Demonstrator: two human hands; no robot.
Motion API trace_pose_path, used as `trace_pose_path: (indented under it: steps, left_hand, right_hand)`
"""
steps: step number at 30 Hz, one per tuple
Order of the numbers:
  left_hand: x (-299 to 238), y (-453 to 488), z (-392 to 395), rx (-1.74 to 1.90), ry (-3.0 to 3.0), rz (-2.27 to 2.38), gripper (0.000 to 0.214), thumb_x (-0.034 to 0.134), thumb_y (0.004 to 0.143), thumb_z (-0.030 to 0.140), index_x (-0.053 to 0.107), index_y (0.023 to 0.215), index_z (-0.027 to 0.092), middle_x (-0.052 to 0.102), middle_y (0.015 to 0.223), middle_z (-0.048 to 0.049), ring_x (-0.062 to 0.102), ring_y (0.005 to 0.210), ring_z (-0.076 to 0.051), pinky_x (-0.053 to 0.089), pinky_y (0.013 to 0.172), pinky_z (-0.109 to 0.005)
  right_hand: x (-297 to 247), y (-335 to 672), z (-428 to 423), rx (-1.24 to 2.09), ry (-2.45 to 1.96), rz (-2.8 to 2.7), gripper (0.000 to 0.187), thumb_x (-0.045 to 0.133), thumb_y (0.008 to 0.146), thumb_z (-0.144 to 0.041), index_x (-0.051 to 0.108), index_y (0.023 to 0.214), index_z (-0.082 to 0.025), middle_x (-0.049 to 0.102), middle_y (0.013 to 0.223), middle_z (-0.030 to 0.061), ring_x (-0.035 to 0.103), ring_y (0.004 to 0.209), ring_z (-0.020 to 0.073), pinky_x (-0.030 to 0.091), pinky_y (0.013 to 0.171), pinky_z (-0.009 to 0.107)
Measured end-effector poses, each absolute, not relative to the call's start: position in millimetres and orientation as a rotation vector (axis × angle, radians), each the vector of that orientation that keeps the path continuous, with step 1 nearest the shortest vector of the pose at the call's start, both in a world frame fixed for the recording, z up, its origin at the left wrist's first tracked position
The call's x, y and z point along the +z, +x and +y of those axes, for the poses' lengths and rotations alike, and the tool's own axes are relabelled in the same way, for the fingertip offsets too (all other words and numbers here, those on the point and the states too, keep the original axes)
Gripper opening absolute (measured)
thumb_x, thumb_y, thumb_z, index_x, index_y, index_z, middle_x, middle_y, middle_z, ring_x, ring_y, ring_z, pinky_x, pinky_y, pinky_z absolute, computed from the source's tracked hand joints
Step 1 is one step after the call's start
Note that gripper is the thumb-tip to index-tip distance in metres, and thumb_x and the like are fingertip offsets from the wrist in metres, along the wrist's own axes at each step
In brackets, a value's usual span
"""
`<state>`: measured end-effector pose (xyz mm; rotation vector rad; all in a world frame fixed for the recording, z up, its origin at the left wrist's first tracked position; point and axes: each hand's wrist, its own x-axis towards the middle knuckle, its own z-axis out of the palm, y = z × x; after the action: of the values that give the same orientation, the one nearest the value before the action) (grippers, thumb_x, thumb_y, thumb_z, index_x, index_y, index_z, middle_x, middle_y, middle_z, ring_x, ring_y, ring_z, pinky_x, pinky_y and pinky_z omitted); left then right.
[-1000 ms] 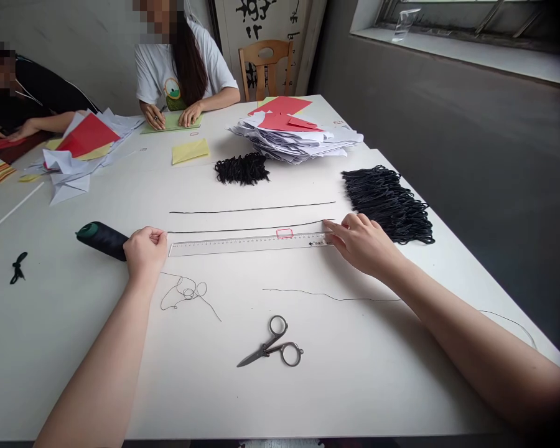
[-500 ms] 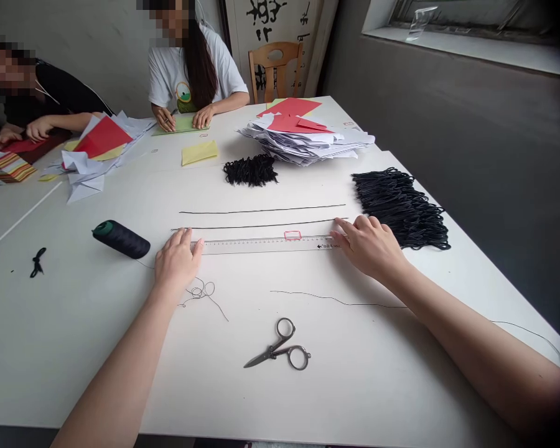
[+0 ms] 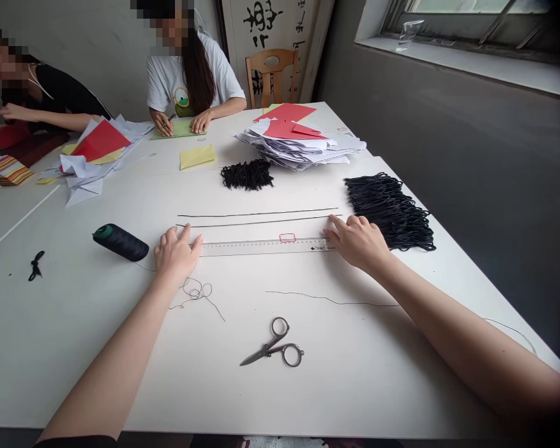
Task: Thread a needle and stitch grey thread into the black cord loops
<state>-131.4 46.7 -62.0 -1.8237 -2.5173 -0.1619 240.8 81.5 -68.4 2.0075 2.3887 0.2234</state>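
I have moved my left hand, open and empty, from the thread spool to the left end of the clear ruler at 12 o'clock on the tabletop, with my open right hand at its right end.

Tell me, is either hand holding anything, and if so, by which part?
Nothing appears gripped. The left hand rests open beside the ruler, and the right hand's fingers rest at the ruler's right end without clearly holding it.

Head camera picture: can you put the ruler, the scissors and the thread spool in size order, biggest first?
1. The clear plastic ruler looks biggest.
2. The scissors and the black thread spool look about alike, and the scissors are nearer the camera, so I can't rank them.
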Motion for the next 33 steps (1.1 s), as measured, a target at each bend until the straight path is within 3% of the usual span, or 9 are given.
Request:
trace_pose_path:
  steps: [7, 27, 30, 33]
  left_hand:
    - [-66.3, -137.7, 67.8, -0.222, -1.769, -2.694, 0.07, 0.029, 0.088, 0.063, 0.035, 0.147, 0.025, 0.016, 0.156, -0.0182, 0.013, 0.144, -0.038, 0.018, 0.11, -0.059]
    - [-71.7, -131.8, 74.8, -0.316, -1.74, -2.69, 0.075, 0.027, 0.088, 0.064, 0.027, 0.15, 0.022, 0.015, 0.156, -0.0199, 0.009, 0.145, -0.034, 0.009, 0.111, -0.062]
    - [-71.2, -129.3, 71.7, -0.441, -1.707, -2.638, 0.077, 0.032, 0.089, 0.061, 0.021, 0.151, 0.017, 0.017, 0.155, -0.0217, 0.013, 0.144, -0.035, 0.013, 0.112, -0.061]
    - [-69.9, -128.3, 68.9, -0.583, -1.705, -2.535, 0.071, 0.035, 0.09, 0.055, 0.028, 0.148, 0.015, 0.024, 0.153, -0.0207, 0.02, 0.142, -0.035, 0.018, 0.112, -0.057]
  right_hand:
    - [-66.8, 231.9, 88.7, 0.145, 2.036, 2.359, 0.052, 0.023, 0.098, -0.039, 0.043, 0.138, -0.013, 0.059, 0.108, 0.0214, 0.052, 0.101, 0.0341, 0.04, 0.072, 0.037]
    - [-68.9, 230.3, 90.8, 0.176, 2.116, 2.374, 0.052, 0.024, 0.099, -0.039, 0.041, 0.139, -0.012, 0.057, 0.108, 0.02, 0.054, 0.095, 0.0311, 0.04, 0.07, 0.036]
    - [-62.1, 222.6, 92.0, 0.291, 2.054, 2.557, 0.045, 0.028, 0.099, -0.034, 0.049, 0.131, -0.011, 0.055, 0.111, 0.0189, 0.051, 0.097, 0.0289, 0.039, 0.074, 0.036]
    - [-53.4, 197.1, 104.4, 0.256, 1.799, 2.813, 0.034, 0.035, 0.098, -0.03, 0.059, 0.117, -0.014, 0.053, 0.113, 0.0159, 0.047, 0.102, 0.0273, 0.038, 0.08, 0.035]
